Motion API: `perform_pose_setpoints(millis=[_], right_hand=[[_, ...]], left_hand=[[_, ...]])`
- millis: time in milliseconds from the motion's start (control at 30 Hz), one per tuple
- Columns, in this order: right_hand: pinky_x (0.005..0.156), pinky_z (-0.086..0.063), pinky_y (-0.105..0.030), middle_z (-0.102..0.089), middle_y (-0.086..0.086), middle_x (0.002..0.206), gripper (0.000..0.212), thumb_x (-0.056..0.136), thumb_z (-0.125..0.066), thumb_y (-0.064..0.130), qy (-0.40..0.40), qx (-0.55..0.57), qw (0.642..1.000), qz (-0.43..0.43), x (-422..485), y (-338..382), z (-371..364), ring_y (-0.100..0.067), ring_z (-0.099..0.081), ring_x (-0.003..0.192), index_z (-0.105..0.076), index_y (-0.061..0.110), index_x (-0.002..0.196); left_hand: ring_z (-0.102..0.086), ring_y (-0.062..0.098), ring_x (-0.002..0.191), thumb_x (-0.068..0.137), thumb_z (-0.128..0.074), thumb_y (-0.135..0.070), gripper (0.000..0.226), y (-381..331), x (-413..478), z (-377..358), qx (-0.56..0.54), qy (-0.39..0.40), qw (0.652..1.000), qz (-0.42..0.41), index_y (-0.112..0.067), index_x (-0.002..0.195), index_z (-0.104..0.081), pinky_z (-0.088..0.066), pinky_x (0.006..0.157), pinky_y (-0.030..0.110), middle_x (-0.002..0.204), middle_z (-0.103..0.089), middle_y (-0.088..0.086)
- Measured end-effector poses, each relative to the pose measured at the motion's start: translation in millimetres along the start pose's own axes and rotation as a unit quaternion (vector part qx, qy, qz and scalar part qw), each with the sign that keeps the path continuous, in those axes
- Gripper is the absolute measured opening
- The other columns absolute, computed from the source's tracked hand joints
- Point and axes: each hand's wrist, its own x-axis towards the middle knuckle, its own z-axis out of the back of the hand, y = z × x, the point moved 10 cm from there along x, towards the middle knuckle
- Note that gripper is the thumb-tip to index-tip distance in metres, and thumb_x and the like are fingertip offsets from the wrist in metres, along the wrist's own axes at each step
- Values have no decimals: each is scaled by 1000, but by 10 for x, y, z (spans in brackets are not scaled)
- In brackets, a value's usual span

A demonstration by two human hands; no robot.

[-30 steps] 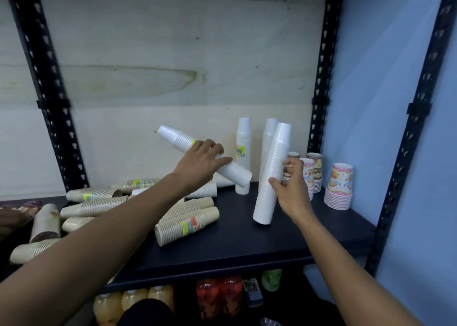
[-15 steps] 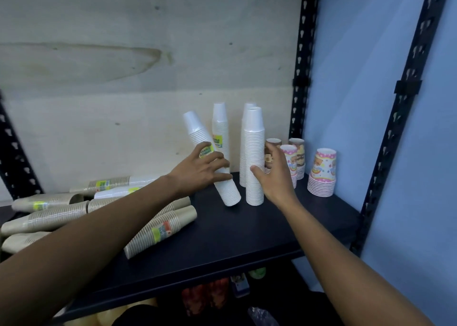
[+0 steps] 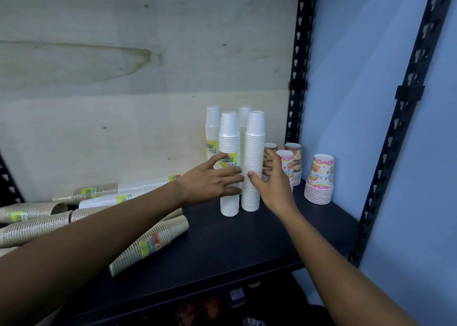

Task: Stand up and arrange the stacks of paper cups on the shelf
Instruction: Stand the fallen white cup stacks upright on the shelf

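Two tall white cup stacks stand upright side by side on the dark shelf [image 3: 247, 246]. My left hand [image 3: 210, 179] lies with its fingers spread flat against the near side of the left white stack [image 3: 229, 137], which carries a yellow label. My right hand [image 3: 272, 184] curls around the right white stack [image 3: 254, 140], thumb in front and fingers behind. Two more white stacks [image 3: 212, 122] stand behind them by the back wall. A brown cup stack [image 3: 148, 244] lies on its side under my left forearm.
Several brown and white stacks [image 3: 37, 224] lie flat at the left of the shelf. Short stacks of patterned cups [image 3: 320, 177] stand at the right end. Black slotted posts [image 3: 298, 78] frame the right side beside a blue wall. A lower shelf is dimly visible.
The labelled white stack in my left hand went from slanted to upright beside the right one. My left fingers have spread. The right stack was set down upright a moment earlier.
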Motion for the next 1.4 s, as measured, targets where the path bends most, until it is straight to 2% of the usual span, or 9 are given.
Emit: perform_pose_setpoints(millis=[100,200,400,533,733,867,1067,1167,1400], right_hand=[[90,-53,-16,-62,8,131,70,89,-75,23,7,8,1000,-12,-9,-53,-36,-4,-65,111,-37,28,148],[88,-53,-12,-63,8,128,65,90,-75,22,7,12,1000,-24,-13,-91,-51,2,-64,107,-41,24,146],[101,-50,-30,-60,10,132,67,88,-77,32,-1,-4,1000,-28,-62,-89,-30,-3,-59,118,-41,26,145],[103,-50,-43,-59,8,132,61,86,-77,32,-50,-26,998,-21,-102,-1,141,-9,-58,119,-48,20,139],[100,-49,-34,-58,1,123,40,88,-72,31,-86,-53,995,25,-170,545,341,-14,-58,112,-60,17,123],[94,-46,-26,-59,3,117,34,88,-73,28,-54,-47,996,45,-209,882,242,-10,-58,106,-61,16,118],[87,-49,-23,-67,2,104,15,89,-72,27,23,-41,996,74,-427,1201,-224,-9,-64,93,-68,18,100],[84,-43,-17,-67,5,108,15,91,-70,29,98,-56,992,64,-483,1218,-648,-8,-63,96,-68,20,102],[89,-37,-21,-62,2,119,28,94,-64,36,198,-127,971,37,-322,939,-1522,-5,-52,105,-66,19,116]], left_hand=[[-51,21,135,98,-48,-6,39,11,-26,1,-12,3,1000,9,-31,125,-63,-20,118,52,135,-61,-1],[-49,22,139,100,-41,-6,44,34,-51,31,-5,10,1000,23,-32,130,-61,-20,118,53,140,-59,-3],[-40,25,146,96,-58,-11,47,33,-106,125,-25,26,998,42,-36,135,-57,-17,121,54,153,-49,-3],[-40,28,145,95,-35,-5,53,142,-263,278,-75,47,992,86,-34,135,-55,-24,117,53,151,-49,1],[-42,29,141,87,-67,-29,51,534,-772,457,-131,113,963,205,-35,136,-54,-32,110,49,150,-48,3],[-47,26,134,82,-74,-37,54,717,-1096,562,-139,175,943,246,-34,133,-57,-35,105,49,141,-54,1],[-49,22,129,90,-64,-46,48,788,-1632,632,-161,266,904,295,-37,136,-55,-35,104,43,135,-55,-4],[-49,20,128,94,-58,-47,46,766,-1942,566,-191,306,872,331,-37,139,-52,-39,100,39,136,-55,-4],[-53,19,120,95,-57,-49,41,651,-2487,82,-304,359,779,415,-35,134,-56,-51,89,39,125,-58,-3]])
